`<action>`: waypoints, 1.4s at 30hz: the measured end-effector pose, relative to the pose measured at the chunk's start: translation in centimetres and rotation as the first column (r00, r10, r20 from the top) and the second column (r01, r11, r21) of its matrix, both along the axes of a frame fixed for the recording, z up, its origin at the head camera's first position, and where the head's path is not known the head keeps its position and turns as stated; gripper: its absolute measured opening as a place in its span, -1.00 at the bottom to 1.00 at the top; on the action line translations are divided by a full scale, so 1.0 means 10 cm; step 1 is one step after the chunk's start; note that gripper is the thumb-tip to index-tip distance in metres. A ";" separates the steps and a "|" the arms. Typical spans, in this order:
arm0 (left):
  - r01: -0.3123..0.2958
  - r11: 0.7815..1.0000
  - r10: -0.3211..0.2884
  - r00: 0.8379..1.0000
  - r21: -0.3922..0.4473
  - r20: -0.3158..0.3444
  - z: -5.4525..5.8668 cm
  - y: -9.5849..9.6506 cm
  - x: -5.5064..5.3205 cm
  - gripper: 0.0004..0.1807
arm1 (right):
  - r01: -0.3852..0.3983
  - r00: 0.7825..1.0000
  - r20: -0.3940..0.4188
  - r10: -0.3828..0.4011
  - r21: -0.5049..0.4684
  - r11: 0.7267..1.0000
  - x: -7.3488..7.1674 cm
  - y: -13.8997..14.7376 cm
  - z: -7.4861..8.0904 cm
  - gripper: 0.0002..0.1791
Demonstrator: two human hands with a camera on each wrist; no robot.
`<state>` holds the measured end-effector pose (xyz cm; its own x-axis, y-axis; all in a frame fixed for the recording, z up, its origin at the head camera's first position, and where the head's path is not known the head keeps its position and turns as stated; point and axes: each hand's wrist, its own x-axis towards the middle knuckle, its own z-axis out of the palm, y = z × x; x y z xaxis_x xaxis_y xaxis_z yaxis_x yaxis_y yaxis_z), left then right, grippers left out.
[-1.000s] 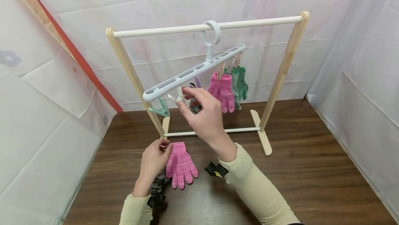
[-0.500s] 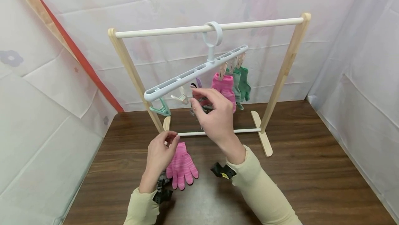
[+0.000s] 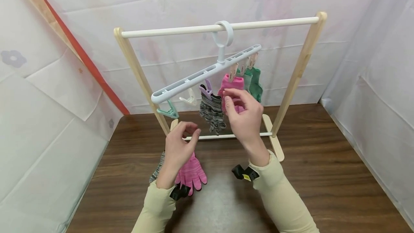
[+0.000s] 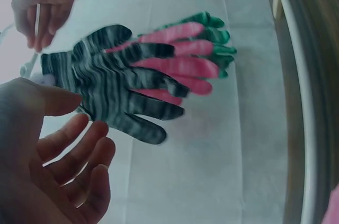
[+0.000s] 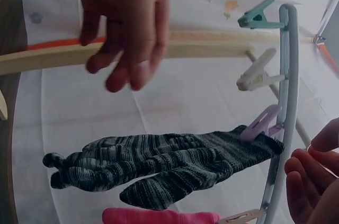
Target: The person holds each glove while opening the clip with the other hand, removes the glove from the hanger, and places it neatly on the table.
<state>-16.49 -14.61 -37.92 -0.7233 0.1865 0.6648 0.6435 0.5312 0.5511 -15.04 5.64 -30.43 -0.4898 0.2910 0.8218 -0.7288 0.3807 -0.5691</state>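
Note:
A black-and-grey striped glove (image 3: pixel 211 112) hangs from a purple clothespin (image 3: pixel 207 89) on the pale blue clip hanger (image 3: pixel 191 83). My right hand (image 3: pixel 247 114) hovers just right of it, fingers loosely bent, in front of a hanging pink glove (image 3: pixel 228 82). In the right wrist view those fingers (image 5: pixel 304 173) are near the hanger bar and hold nothing. My left hand (image 3: pixel 181 145) is raised in front of the hanger, thumb apart from the fingers. Below it, a second pink glove (image 3: pixel 194 173) lies on the table, partly covered by the hand and wrist.
Green gloves (image 3: pixel 255 84) hang from pinkish clothespins at the hanger's far end. A white clothespin (image 3: pixel 190 98) and a green clothespin (image 3: pixel 169 111) hang without gloves. Another striped glove (image 3: pixel 157 168) lies by the left forearm. The wooden rack (image 3: pixel 299 68) stands at the table's back.
My right hand has left the white clothespin and moved right, past the striped glove, uncovering it. My left hand has risen from the cuff of the pink glove on the table.

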 end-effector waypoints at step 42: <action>0.057 0.992 -0.043 0.991 0.112 -0.126 0.31 0.44 -0.08 -0.95 | -0.134 0.978 0.160 0.134 -0.011 0.991 -0.12 -0.21 0.04 -0.84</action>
